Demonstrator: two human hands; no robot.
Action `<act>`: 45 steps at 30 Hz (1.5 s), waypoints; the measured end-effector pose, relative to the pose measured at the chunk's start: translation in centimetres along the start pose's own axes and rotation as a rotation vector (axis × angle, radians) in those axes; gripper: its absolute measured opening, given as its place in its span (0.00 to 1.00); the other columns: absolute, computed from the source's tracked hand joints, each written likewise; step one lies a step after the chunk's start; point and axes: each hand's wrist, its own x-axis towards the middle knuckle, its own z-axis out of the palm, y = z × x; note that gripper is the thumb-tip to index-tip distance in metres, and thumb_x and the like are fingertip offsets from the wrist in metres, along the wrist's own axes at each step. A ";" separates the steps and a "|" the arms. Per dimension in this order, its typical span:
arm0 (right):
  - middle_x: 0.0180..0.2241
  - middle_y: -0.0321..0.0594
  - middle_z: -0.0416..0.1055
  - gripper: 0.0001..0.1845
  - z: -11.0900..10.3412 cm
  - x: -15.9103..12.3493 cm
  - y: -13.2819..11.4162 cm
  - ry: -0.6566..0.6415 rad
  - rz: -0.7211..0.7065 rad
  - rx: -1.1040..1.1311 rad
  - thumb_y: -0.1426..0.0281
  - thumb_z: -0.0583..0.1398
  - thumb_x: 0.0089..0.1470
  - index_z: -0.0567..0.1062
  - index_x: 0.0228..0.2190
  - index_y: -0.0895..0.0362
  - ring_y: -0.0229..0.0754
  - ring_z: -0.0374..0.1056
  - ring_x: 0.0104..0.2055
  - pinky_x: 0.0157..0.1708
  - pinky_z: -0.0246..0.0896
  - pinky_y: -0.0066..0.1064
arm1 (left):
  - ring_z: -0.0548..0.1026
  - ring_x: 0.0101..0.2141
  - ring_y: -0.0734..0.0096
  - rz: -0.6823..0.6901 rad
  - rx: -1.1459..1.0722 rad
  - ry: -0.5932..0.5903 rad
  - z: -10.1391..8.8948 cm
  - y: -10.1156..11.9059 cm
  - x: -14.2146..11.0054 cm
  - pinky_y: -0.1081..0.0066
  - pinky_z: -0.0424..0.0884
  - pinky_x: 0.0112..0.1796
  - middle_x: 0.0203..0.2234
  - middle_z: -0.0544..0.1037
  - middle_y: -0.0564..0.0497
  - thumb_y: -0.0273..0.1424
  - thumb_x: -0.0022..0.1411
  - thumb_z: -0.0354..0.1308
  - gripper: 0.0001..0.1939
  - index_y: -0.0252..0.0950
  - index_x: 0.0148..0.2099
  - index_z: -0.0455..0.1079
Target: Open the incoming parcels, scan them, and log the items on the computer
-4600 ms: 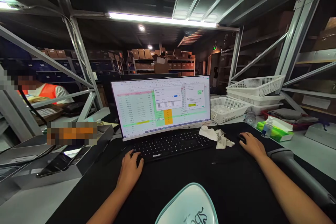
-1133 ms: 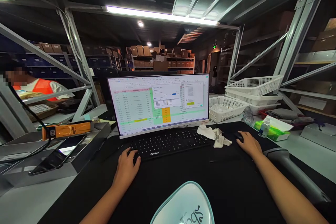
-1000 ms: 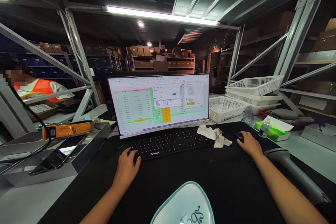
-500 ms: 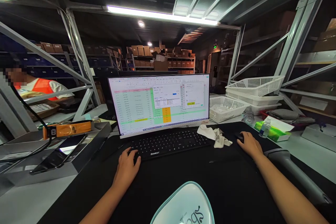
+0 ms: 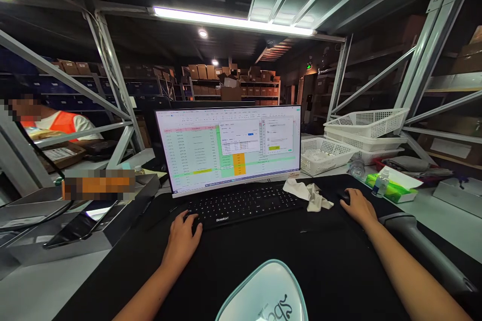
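My left hand (image 5: 182, 234) rests on the left end of a black keyboard (image 5: 244, 205), its fingers apart on the keys. Off to the right, my right hand (image 5: 359, 206) curves over a dark computer mouse (image 5: 344, 197), most of which my fingers and palm cover. Behind the keyboard stands a wide monitor (image 5: 196, 153) showing a spreadsheet with green and orange cells and smaller windows on top. A crumpled pale cloth (image 5: 318, 198) lies between the keyboard and the mouse. Beside my right forearm is a grey handheld scanner (image 5: 417, 246).
White plastic baskets (image 5: 365, 133) are stacked at the right, near a small clear bottle (image 5: 381, 183) and a green tissue box (image 5: 401, 190). A phone (image 5: 75, 228) lies at the left. A white, teal-edged object (image 5: 267, 293) sits in front. Beyond the rack is a person in an orange vest (image 5: 66, 125).
Both my hands stay in place. On the monitor, text in the spreadsheet and the right-hand window looks slightly different. The person at the left has shifted a little.
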 end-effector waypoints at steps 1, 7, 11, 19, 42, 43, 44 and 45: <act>0.54 0.53 0.68 0.26 0.0 0.0 0.0 -0.001 -0.004 0.001 0.62 0.58 0.57 0.69 0.56 0.58 0.53 0.70 0.51 0.50 0.65 0.44 | 0.68 0.57 0.44 -0.001 -0.004 -0.001 0.0 0.1 0.0 0.47 0.70 0.54 0.55 0.68 0.34 0.41 0.65 0.46 0.24 0.33 0.51 0.75; 0.57 0.49 0.67 0.24 0.2 -0.1 0.4 -0.011 -0.042 0.018 0.62 0.58 0.58 0.71 0.54 0.54 0.52 0.68 0.54 0.52 0.64 0.41 | 0.68 0.56 0.44 -0.018 -0.012 -0.006 -0.3 0.3 0.1 0.48 0.70 0.55 0.55 0.68 0.35 0.41 0.64 0.46 0.24 0.32 0.51 0.75; 0.54 0.49 0.68 0.23 0.4 0.0 0.5 -0.009 -0.042 0.016 0.62 0.58 0.58 0.71 0.54 0.55 0.51 0.70 0.52 0.50 0.65 0.40 | 0.68 0.57 0.43 -0.007 -0.017 -0.001 -0.2 0.2 0.1 0.48 0.70 0.54 0.55 0.68 0.34 0.41 0.64 0.46 0.24 0.32 0.50 0.75; 0.53 0.50 0.68 0.23 0.3 0.0 0.3 -0.002 -0.025 -0.006 0.62 0.57 0.58 0.70 0.53 0.57 0.52 0.70 0.50 0.48 0.65 0.41 | 0.69 0.56 0.43 -0.009 -0.014 0.004 -0.1 0.1 0.0 0.47 0.71 0.54 0.54 0.68 0.34 0.41 0.64 0.46 0.24 0.32 0.50 0.75; 0.54 0.50 0.67 0.22 0.1 0.0 0.3 -0.014 -0.034 -0.021 0.62 0.57 0.58 0.71 0.53 0.55 0.52 0.70 0.50 0.49 0.65 0.42 | 0.68 0.57 0.44 -0.011 -0.020 0.014 -0.2 0.3 0.0 0.47 0.70 0.55 0.54 0.69 0.35 0.41 0.64 0.46 0.24 0.33 0.50 0.75; 0.54 0.50 0.67 0.22 0.1 0.0 0.3 -0.016 -0.033 -0.021 0.62 0.57 0.58 0.70 0.53 0.55 0.52 0.70 0.50 0.49 0.65 0.41 | 0.68 0.57 0.44 -0.010 -0.020 0.014 -0.2 0.3 0.0 0.47 0.70 0.55 0.54 0.69 0.35 0.41 0.64 0.46 0.24 0.33 0.50 0.75; 0.54 0.50 0.67 0.22 0.1 0.1 0.3 -0.017 -0.032 -0.022 0.61 0.57 0.58 0.70 0.53 0.56 0.52 0.70 0.50 0.49 0.65 0.41 | 0.68 0.57 0.43 -0.005 -0.023 0.011 -0.2 0.2 0.0 0.47 0.70 0.55 0.54 0.68 0.35 0.41 0.64 0.46 0.24 0.33 0.51 0.75; 0.53 0.50 0.67 0.23 0.2 0.1 0.4 -0.018 -0.030 -0.023 0.61 0.57 0.59 0.70 0.53 0.56 0.52 0.70 0.50 0.49 0.65 0.41 | 0.68 0.57 0.43 -0.001 -0.028 0.009 -0.2 0.2 0.0 0.47 0.70 0.55 0.54 0.68 0.34 0.42 0.64 0.46 0.24 0.33 0.51 0.75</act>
